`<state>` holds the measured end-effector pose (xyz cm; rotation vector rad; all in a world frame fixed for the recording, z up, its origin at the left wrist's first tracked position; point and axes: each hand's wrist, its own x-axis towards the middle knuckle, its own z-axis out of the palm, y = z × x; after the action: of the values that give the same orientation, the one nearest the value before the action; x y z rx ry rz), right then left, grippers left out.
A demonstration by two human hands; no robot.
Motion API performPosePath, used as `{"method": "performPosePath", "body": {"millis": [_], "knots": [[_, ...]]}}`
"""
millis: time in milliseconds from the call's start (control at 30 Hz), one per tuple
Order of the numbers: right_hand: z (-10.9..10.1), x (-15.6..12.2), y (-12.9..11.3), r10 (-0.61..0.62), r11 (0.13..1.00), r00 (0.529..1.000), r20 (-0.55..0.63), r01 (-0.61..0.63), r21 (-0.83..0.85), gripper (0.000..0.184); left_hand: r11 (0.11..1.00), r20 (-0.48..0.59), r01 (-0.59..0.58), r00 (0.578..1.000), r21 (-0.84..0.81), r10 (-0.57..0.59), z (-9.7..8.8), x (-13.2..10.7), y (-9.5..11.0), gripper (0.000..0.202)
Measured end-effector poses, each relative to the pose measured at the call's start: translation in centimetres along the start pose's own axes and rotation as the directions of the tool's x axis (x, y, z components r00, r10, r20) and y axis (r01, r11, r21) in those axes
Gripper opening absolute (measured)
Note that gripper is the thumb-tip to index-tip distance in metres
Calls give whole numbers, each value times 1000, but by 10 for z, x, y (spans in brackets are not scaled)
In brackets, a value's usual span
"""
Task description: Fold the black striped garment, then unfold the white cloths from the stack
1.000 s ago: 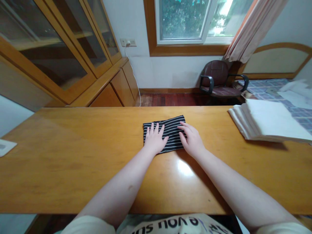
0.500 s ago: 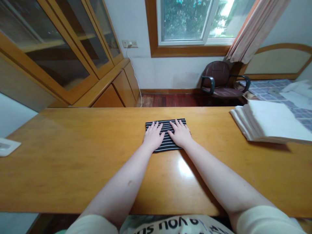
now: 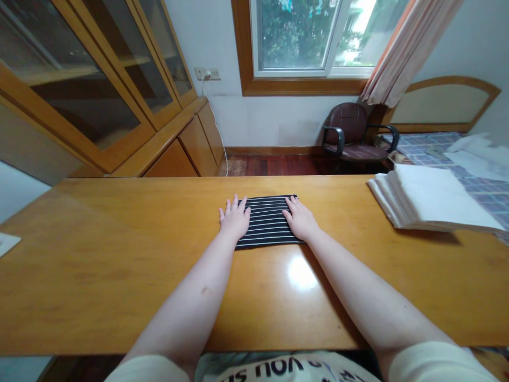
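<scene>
A folded black cloth with thin white stripes (image 3: 267,222) lies flat on the wooden table (image 3: 119,276). On its left edge rests my left hand (image 3: 234,218), fingers spread, some reaching past the cloth onto the wood. My right hand (image 3: 301,218) lies over the cloth's right edge with its fingers stretched forward. Neither hand grips anything; both press down flat. The striped middle between them shows fully, while parts of both side edges are hidden under the hands.
A stack of folded white cloths (image 3: 433,196) sits at the table's right end. Part of a white object (image 3: 8,243) shows at the left edge. Beyond the table are a brown armchair (image 3: 350,132), a glass-door cabinet (image 3: 119,154) and a bed (image 3: 429,143).
My hands have moved apart, from the middle of the striped cloth out to its left and right edges. More of the stripes now show. The view has shifted slightly.
</scene>
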<state>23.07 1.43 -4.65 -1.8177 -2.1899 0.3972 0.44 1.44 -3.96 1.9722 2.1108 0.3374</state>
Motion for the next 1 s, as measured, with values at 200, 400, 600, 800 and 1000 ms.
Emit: {"method": "performPosePath", "body": {"millis": [200, 400, 600, 800, 1000], "knots": [[1, 1, -1, -4, 1000, 1000, -17, 4, -7, 55, 986, -164, -6, 986, 168, 34, -14, 0, 31, 53], [1, 1, -1, -10, 1000, 1000, -22, 10, -12, 52, 932, -32, -355, 933, 78, 358, 11, -27, 85, 53], [0, 1, -3, -2, 1000, 1000, -16, 2, -28, 53, 933, 32, -335, 942, 129, 334, 16, -26, 51, 62], [0, 0, -4, 17, 1000, 1000, -16, -17, -3, 53, 989, 63, -127, 990, 75, 123, 1, -25, 11, 61], [1, -1, -3, 21, 1000, 1000, -20, -21, 8, 53, 995, 52, 102, 993, 16, -103, -2, -28, -8, 70]]}}
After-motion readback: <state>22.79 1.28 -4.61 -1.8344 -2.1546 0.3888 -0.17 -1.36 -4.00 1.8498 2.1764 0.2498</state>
